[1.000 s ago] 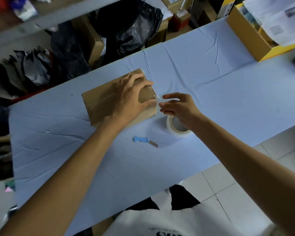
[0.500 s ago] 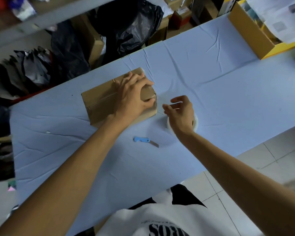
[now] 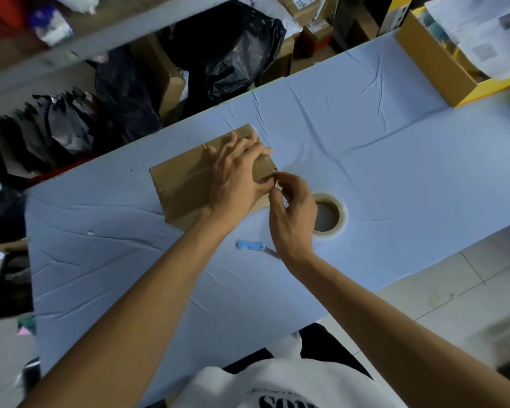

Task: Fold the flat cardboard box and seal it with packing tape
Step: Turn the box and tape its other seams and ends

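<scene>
My left hand lies flat, fingers spread, pinning the cardboard box beneath it. My right hand pinches the tape end at the box corner by my left thumb (roll just behind my knuckles). Sealing step, I'd say; next, press it down flat.

You see a plain brown box on a pale blue cloth, a whitish tape roll, a light blue knife, a yellow bin, black bags, and your white shirt with dark lettering.
</scene>
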The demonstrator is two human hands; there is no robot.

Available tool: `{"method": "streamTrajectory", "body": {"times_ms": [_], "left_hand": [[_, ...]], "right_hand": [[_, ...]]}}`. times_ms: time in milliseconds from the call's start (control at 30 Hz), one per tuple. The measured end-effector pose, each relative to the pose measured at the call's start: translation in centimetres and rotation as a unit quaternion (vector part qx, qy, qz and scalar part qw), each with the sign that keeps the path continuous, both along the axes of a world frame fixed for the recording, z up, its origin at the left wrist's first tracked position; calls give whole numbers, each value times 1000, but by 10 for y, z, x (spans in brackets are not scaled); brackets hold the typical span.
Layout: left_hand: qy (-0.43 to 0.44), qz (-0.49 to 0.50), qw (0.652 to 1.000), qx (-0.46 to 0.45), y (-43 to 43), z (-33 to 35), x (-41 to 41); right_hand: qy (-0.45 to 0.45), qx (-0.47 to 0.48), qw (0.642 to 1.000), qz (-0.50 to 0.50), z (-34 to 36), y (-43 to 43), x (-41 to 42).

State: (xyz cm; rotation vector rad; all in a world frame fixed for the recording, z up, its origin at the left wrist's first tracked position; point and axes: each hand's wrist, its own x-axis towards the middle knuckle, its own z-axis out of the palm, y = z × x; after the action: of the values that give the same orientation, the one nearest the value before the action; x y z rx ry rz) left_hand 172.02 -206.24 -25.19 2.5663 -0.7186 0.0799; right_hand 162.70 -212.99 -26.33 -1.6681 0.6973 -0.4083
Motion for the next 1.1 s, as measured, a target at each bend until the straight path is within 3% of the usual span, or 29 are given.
{"method": "streamTrajectory", "body": {"times_ms": [233,467,733,900,1100], "left_hand": [[38,-14,999,10,3,4,1],[91,-49,994,36,12,8,4],[96,-106,982,121,12,34,21],[120,-200,951,201,21,44,56],[101,-157,974,128,28,38,79]], "right_hand": [[21,72,996,-41,2,8,12],[76,42,991,-105,11,5,35],[84,12,996,-33,17,-15,39],[75,37,996,-33,19,-18,46],[122,10,992,24,19,-1,42]]}}
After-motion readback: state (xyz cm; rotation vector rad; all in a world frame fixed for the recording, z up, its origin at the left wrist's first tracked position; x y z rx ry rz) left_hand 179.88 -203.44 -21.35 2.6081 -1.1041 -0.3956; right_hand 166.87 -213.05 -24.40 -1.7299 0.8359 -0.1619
